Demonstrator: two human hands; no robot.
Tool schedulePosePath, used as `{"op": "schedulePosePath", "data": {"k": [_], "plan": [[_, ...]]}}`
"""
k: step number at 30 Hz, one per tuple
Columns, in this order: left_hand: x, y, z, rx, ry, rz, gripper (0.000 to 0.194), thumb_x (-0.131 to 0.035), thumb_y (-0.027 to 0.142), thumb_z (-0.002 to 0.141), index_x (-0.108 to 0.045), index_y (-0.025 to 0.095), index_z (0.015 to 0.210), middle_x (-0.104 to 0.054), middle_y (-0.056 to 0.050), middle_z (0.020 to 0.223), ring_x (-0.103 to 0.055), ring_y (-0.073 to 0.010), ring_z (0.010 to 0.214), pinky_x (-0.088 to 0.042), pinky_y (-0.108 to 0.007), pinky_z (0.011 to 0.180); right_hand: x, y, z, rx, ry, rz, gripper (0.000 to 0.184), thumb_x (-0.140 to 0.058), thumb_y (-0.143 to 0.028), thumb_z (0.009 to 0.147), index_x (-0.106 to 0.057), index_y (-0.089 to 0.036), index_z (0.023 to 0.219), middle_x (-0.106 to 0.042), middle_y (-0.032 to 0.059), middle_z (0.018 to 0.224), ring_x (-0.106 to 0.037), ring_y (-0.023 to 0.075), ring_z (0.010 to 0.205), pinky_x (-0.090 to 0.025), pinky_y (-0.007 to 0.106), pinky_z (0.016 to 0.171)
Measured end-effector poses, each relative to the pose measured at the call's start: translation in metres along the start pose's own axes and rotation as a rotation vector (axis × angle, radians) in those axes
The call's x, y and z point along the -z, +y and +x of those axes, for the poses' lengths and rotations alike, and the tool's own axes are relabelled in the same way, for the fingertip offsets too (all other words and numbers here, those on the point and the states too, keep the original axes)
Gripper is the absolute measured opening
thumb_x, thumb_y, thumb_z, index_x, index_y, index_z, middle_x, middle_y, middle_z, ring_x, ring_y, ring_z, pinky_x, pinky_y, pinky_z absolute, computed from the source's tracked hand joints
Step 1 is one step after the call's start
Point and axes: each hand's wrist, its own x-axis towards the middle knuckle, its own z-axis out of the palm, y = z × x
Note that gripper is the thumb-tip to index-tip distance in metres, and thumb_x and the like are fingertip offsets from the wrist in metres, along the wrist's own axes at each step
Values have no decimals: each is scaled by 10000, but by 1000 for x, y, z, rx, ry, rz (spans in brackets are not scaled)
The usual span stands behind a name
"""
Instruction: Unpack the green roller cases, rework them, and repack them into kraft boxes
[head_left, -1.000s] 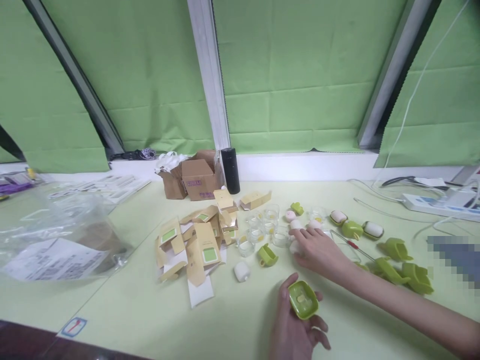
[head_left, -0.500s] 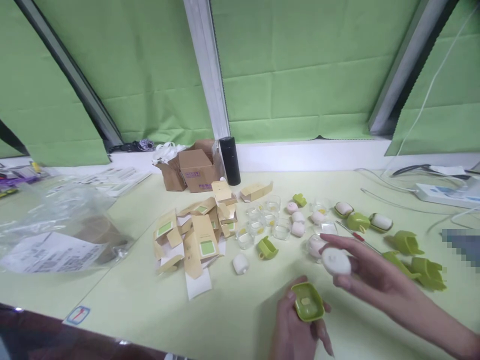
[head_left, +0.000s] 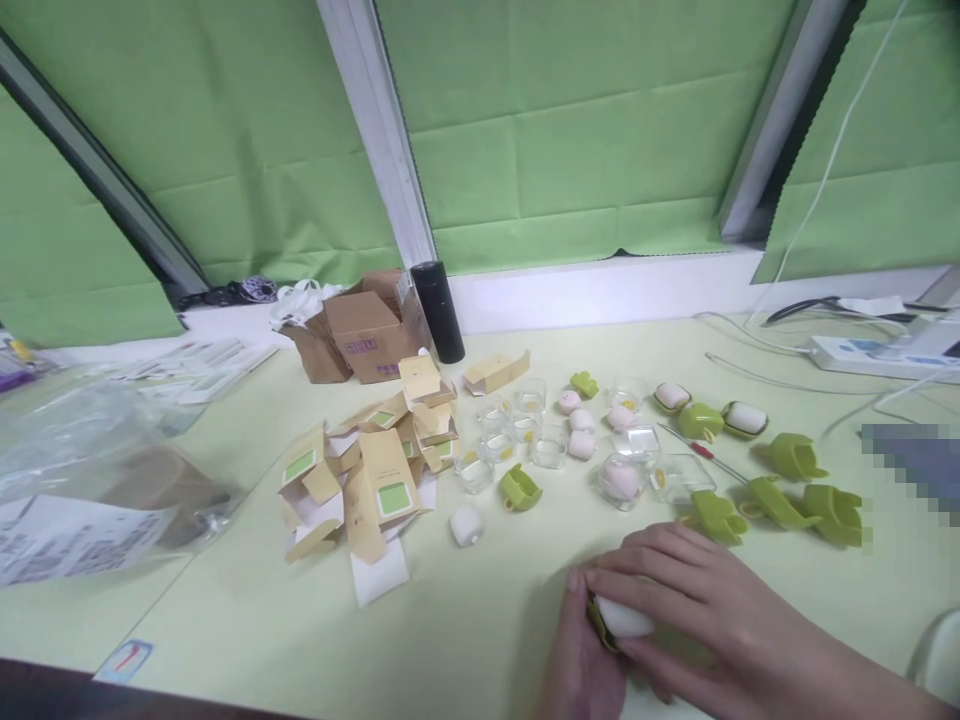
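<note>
Near the front edge of the table my left hand (head_left: 577, 655) is closed around a small green plastic shell (head_left: 600, 625), mostly hidden by the fingers. My right hand (head_left: 701, 605) covers it from above, its fingers wrapped round a rounded white piece (head_left: 626, 618) that sits at the shell's opening. Whether the piece is fully seated cannot be made out. Beyond the hands lie loose green shells (head_left: 716, 517), and farther right a green shell (head_left: 832, 513) of the same kind. A pink rounded piece in a clear cup (head_left: 621, 480) stands just behind my right hand.
Opened cardboard packages (head_left: 386, 490) are heaped left of several clear cups (head_left: 475, 472). A red-handled screwdriver (head_left: 701, 450) lies among the shells. Behind stand a brown carton (head_left: 364, 335) and a black cylinder (head_left: 438, 312). A plastic bag (head_left: 90, 500) is at left, a power strip (head_left: 847, 355) at right.
My right hand has come down and left, bringing the white piece onto the green shell in my left hand. The view has shifted, and a pale rounded object appears at the lower right edge.
</note>
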Motion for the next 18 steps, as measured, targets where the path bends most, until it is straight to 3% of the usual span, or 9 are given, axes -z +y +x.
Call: {"op": "schedulePosePath", "data": {"k": [3, 6, 10, 13, 15, 18], "plan": [[4, -4, 2, -56, 3, 30, 333, -655, 455, 769, -696, 179, 948, -694, -67, 1014, -568, -231, 1062, -366, -368, 1001, -1, -2, 1, 2, 79, 15, 493, -582, -135, 820, -474, -185, 1299, -686, 49, 1066, -611, 195, 934, -500, 323, 809], [7, -8, 5, -62, 95, 18, 241, -721, 374, 682, -693, 177, 816, -698, -48, 905, -594, -203, 944, -426, -320, 919, -3, -4, 2, 10, 109, 2, 494, -595, -89, 766, -534, -183, 1248, -704, 32, 1052, -627, 185, 911, -501, 300, 809], [3, -6, 4, 25, 167, -2, 190, -668, 349, 666, -651, 167, 722, -632, -7, 697, -568, -143, 698, -476, -247, 687, 1, -4, 2, 98, 78, -67, 442, -621, -124, 787, -552, -145, 1223, -687, 49, 1153, -624, 182, 1012, -474, 283, 856], [-3, -2, 3, 89, 203, 12, 234, -659, 354, 647, -632, 153, 763, -560, 25, 609, -496, -96, 536, -346, -178, 413, 5, -2, 1, 132, 20, -131, 397, -595, -196, 858, -534, -143, 1247, -670, 58, 1192, -608, 180, 1076, -468, 286, 844], [-5, 1, 2, 101, 212, 17, 267, -687, 374, 609, -611, 149, 732, -531, 35, 578, -472, -82, 495, -270, -163, 357, 6, -1, 0, 125, -14, -143, 392, -565, -231, 896, -511, -156, 1277, -663, 50, 1208, -598, 168, 1101, -465, 278, 847], [-7, 3, 2, 122, 194, 41, 359, -711, 461, 587, -586, 153, 723, -541, 29, 594, -465, -75, 467, -278, -165, 347, 4, 1, -3, 85, -49, -133, 433, -535, -263, 925, -454, -177, 1341, -642, 41, 1242, -587, 162, 1124, -462, 278, 871]]}}
